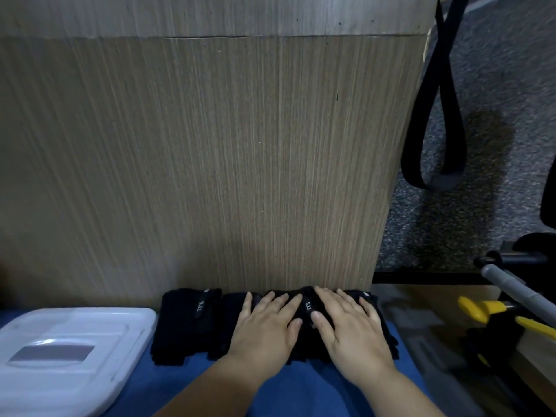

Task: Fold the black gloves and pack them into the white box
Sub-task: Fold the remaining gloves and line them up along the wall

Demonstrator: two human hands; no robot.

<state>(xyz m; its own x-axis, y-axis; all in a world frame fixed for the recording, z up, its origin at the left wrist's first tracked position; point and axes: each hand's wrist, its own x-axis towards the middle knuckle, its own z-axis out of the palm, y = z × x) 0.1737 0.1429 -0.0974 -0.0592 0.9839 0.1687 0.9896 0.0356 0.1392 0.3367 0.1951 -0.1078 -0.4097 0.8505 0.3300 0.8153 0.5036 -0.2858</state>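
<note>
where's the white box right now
Head view, lower left: the white box sits on the blue cloth, just left of the black gloves.

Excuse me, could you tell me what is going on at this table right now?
A person is pressing both hands flat on a pile of black gloves that lies on a blue mat in front of a wooden panel. The left hand and right hand lie side by side, fingers straight. A separate glove bundle lies untouched just to their left. The white box sits further left and looks closed.
</note>
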